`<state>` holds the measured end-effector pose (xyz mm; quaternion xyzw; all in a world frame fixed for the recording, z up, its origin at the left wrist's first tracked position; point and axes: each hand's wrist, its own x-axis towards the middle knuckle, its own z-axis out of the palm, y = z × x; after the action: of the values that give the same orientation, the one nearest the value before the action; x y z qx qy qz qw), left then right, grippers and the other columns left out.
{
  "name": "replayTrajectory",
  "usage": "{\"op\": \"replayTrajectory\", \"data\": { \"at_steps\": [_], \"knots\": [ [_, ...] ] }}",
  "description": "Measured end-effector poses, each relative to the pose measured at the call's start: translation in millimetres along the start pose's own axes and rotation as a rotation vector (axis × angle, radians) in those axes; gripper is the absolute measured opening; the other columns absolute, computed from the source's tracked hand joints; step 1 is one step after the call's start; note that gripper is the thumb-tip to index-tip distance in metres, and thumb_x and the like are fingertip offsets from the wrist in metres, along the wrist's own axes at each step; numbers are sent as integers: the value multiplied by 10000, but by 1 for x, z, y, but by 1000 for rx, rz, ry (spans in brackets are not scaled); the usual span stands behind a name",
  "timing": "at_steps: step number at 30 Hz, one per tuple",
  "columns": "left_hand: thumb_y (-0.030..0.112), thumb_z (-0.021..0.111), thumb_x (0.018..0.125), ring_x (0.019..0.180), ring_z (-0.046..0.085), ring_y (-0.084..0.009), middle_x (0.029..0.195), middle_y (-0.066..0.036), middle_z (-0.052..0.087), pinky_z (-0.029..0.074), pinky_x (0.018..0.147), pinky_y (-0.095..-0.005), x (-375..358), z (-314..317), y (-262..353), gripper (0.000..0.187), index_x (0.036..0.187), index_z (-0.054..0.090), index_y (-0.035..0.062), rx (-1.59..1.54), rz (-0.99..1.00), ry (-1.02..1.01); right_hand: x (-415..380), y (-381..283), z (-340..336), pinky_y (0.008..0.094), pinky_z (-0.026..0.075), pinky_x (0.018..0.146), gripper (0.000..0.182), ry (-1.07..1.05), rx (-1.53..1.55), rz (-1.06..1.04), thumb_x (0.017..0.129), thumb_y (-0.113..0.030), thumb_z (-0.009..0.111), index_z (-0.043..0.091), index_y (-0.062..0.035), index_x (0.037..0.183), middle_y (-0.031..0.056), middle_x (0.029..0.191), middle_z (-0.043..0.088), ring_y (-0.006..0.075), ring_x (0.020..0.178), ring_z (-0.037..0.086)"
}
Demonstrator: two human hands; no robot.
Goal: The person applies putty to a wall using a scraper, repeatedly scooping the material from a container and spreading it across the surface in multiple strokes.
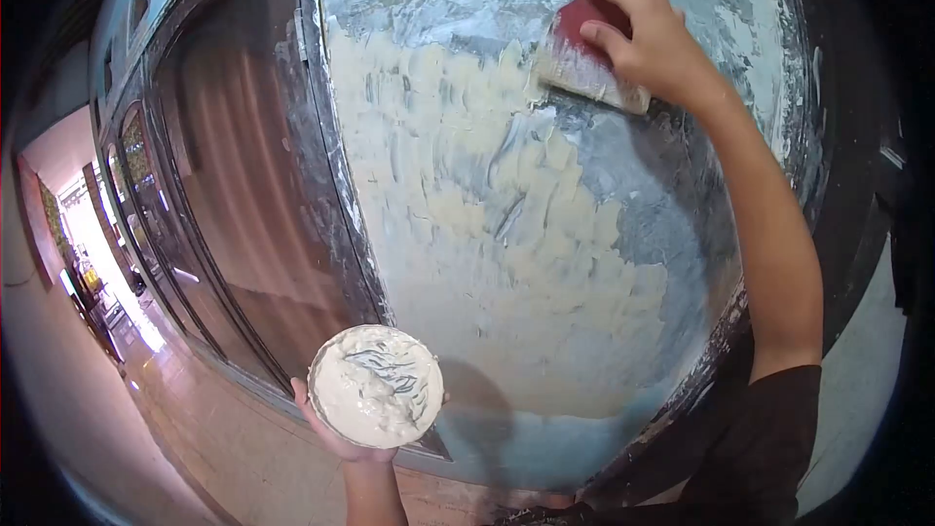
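My right hand (648, 34) grips a putty knife (591, 29) with a red body, its wide edge smeared with cream putty and laid against the wall. Under and left of that edge, a rough cream coat of putty (438, 156) covers much of the wall panel (672, 205); grey-blue surface shows above it and to the right. Low on the left, my left hand (336, 433) supports a round bowl (314, 394) from below, fingers wrapped about its side. Thick cream putty (375, 390) fills the bowl, its top stirred and streaked.
Left of the panel stands a dark door frame (317, 156) with a glazed pane and brown curtain (239, 156). A dark, paint-flecked post (804, 68) borders the panel on the right. Tiled floor (209, 419) runs toward a bright opening at far left.
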<state>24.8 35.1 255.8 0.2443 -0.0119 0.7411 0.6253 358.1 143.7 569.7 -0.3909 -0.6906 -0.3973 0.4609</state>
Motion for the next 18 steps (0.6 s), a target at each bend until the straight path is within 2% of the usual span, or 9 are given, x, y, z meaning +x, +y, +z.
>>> {"op": "replayTrajectory", "data": {
  "at_steps": [2, 5, 9, 12, 14, 16, 18],
  "knots": [
    [777, 339, 924, 1187, 584, -489, 1417, -223, 546, 516, 908, -697, 0, -1, 1, 909, 1450, 480, 49, 1, 15, 6, -10, -4, 10, 451, 385, 1049, 375, -63, -28, -92, 921, -258, 707, 655, -253, 1293, 134, 1126, 652, 312, 1143, 549],
    [773, 340, 927, 1169, 593, -486, 1402, -219, 559, 524, 891, -692, 1, 3, 1, 904, 1448, 482, 48, 42, 31, 33, -7, 1, 15, 444, 362, 1039, 379, -5, -93, -118, 919, -251, 710, 655, -245, 1294, 126, 1104, 671, 307, 1121, 557],
    [770, 342, 927, 1160, 597, -487, 1394, -215, 566, 526, 874, -699, 2, 4, 2, 898, 1446, 483, 51, 71, 32, 48, 10, 23, 0, 475, 413, 1033, 394, 52, 8, 33, 926, -259, 704, 639, -251, 1315, 137, 1094, 669, 317, 1111, 564],
    [771, 347, 925, 1169, 588, -493, 1400, -211, 563, 513, 857, -728, 2, 4, 2, 893, 1449, 485, 62, 68, 29, 32, -7, 2, 2, 484, 436, 1029, 388, 25, -27, 28, 929, -257, 702, 638, -249, 1312, 135, 1090, 679, 313, 1112, 558],
    [772, 350, 924, 1175, 583, -497, 1403, -208, 561, 505, 846, -748, 3, 4, 2, 889, 1451, 486, 69, 69, 26, 22, -17, -8, 14, 483, 409, 1026, 387, 17, -22, -13, 924, -246, 709, 641, -249, 1305, 146, 1080, 673, 317, 1109, 548],
    [773, 353, 923, 1180, 577, -502, 1407, -205, 559, 497, 836, -767, 5, 3, 2, 885, 1452, 487, 76, 70, 4, -2, -16, -9, 21, 476, 376, 1016, 396, -87, -28, -93, 918, -225, 713, 639, -250, 1306, 164, 1069, 664, 325, 1108, 541],
    [773, 354, 922, 1183, 575, -504, 1409, -204, 558, 493, 830, -777, 8, 4, 0, 883, 1453, 488, 80, 74, -21, -26, -7, -1, 17, 467, 353, 1005, 401, -68, -53, -79, 915, -243, 712, 635, -250, 1309, 179, 1062, 654, 333, 1108, 543]
  ]
}}
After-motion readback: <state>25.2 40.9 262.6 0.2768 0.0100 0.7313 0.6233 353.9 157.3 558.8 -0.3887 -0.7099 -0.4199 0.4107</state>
